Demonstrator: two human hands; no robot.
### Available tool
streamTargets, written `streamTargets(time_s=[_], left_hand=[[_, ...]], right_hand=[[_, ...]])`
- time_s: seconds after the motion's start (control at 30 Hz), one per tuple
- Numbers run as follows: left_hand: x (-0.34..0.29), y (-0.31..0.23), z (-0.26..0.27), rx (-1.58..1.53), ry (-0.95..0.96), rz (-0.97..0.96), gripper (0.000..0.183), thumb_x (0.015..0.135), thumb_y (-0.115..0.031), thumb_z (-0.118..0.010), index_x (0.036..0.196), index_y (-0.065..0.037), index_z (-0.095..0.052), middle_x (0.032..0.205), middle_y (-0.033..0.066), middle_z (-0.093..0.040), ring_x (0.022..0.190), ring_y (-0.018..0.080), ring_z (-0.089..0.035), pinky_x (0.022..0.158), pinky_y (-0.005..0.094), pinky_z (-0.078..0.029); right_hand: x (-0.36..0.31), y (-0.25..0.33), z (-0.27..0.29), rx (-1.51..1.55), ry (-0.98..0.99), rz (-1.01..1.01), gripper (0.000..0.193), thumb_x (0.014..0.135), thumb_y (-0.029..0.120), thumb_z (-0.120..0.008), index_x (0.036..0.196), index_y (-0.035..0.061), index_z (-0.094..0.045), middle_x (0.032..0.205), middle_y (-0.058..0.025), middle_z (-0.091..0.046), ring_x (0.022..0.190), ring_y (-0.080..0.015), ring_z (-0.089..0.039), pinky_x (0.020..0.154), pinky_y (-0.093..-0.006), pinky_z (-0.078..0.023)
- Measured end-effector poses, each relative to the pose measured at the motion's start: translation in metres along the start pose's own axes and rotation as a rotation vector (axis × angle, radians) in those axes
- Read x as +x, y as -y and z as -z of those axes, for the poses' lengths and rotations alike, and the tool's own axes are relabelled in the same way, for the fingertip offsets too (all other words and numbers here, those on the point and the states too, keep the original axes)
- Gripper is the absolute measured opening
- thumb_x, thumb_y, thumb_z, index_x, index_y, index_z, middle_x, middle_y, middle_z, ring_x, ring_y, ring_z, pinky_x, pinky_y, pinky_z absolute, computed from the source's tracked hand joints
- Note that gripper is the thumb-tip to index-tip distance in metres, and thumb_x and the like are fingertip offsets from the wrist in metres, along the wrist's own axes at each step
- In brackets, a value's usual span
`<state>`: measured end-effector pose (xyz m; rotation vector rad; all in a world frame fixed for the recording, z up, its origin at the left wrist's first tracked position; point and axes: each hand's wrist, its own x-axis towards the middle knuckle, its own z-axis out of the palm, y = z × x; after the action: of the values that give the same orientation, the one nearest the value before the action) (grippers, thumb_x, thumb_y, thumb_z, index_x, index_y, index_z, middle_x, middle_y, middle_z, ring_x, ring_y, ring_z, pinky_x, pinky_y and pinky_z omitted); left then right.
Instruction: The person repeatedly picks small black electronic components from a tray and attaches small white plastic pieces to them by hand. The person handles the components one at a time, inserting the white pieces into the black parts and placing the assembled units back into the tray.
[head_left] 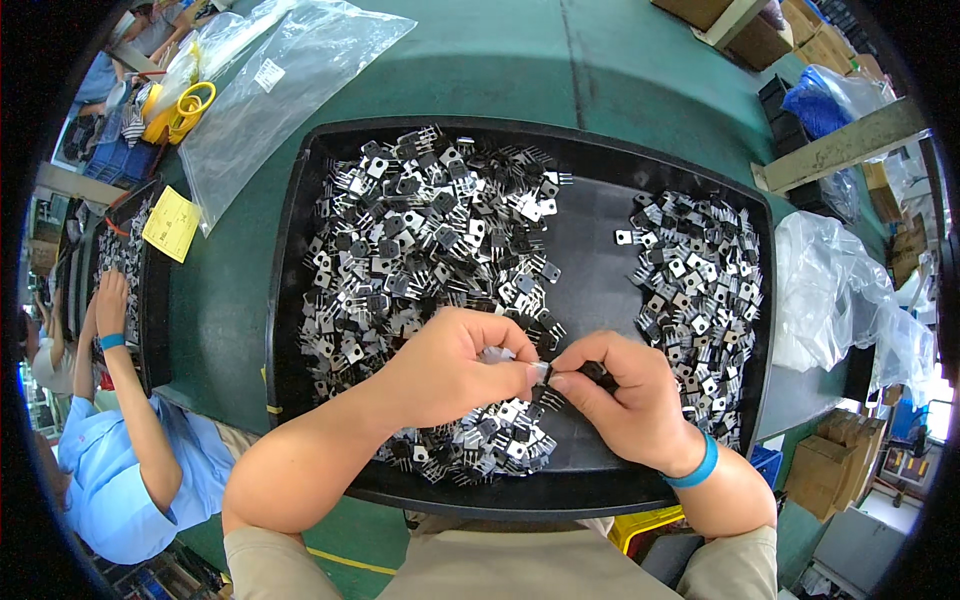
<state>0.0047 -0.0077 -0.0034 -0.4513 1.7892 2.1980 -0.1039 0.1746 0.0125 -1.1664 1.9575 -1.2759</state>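
Over a large black tray [600,300], my left hand [470,365] and my right hand [625,395] meet fingertip to fingertip. Both are closed in a pinch on a small transistor [544,373] with a silvery face, partly hidden by the fingers. Something pale and translucent [495,355] shows inside the curl of my left fingers; its kind is unclear. Dark pieces [598,375] sit under my right fingers. A big heap of loose three-legged transistors [430,230] fills the tray's left side, reaching below my left hand. A smaller heap [700,290] lies along the right side.
A clear plastic bag [290,90] lies beyond the tray on the green table [480,60], near a yellow paper tag [172,224]. Crumpled clear plastic [825,290] stands at right, with cardboard boxes [835,465] below. A co-worker in blue [130,470] reaches into another tray at left.
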Motion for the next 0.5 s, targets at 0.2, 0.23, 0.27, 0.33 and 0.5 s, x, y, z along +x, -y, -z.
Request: streamTargets(time_s=[0.2,0.23,0.27,0.33,0.5], left_hand=[[-0.001,-0.010,-0.001,-0.044,0.002,0.100,0.010,0.084,-0.010,-0.066,0.083,0.000,-0.067,0.072,0.0030,-0.066,0.066,0.0047,-0.058,0.060,0.0201,-0.044],[-0.001,-0.010,-0.001,-0.049,0.007,0.103,0.011,0.084,-0.010,-0.066,0.083,0.000,-0.067,0.073,0.0031,-0.066,0.067,0.0047,-0.058,0.060,0.0200,-0.044],[-0.001,-0.010,-0.002,-0.054,0.013,0.107,0.011,0.084,-0.010,-0.066,0.083,0.000,-0.067,0.073,0.0032,-0.067,0.068,0.0047,-0.058,0.061,0.0200,-0.044],[-0.001,-0.007,-0.002,-0.050,0.028,0.084,0.011,0.085,-0.011,-0.065,0.085,0.000,-0.066,0.074,0.0030,-0.066,0.068,0.0046,-0.058,0.060,0.0198,-0.044],[0.000,-0.009,0.003,-0.248,-0.036,0.174,0.017,0.088,-0.015,-0.060,0.096,-0.001,-0.064,0.076,0.0017,-0.063,0.062,0.0050,-0.052,0.054,0.0193,-0.040]], right_hand=[[-0.001,-0.007,0.000,0.335,-0.013,-0.215,0.014,0.086,0.009,-0.068,0.095,0.0038,-0.059,0.077,-0.0052,-0.063,0.066,-0.0094,-0.059,0.057,-0.0232,-0.046],[-0.001,-0.012,0.007,0.580,0.033,-0.340,0.015,0.086,0.011,-0.068,0.095,0.0044,-0.058,0.075,-0.0039,-0.061,0.065,-0.0075,-0.058,0.055,-0.0219,-0.045],[0.000,-0.012,0.009,0.672,0.068,-0.426,0.015,0.087,0.011,-0.067,0.096,0.0049,-0.057,0.074,-0.0030,-0.060,0.063,-0.0062,-0.056,0.053,-0.0208,-0.043],[0.002,-0.006,0.007,0.693,0.112,-0.567,0.015,0.089,0.012,-0.066,0.096,0.0058,-0.054,0.071,-0.0015,-0.057,0.059,-0.0043,-0.053,0.050,-0.0187,-0.040],[0.007,0.001,0.010,0.656,0.073,-0.586,0.013,0.091,0.010,-0.062,0.097,0.0042,-0.052,0.067,-0.0041,-0.062,0.047,-0.0050,-0.050,0.041,-0.0179,-0.038]])
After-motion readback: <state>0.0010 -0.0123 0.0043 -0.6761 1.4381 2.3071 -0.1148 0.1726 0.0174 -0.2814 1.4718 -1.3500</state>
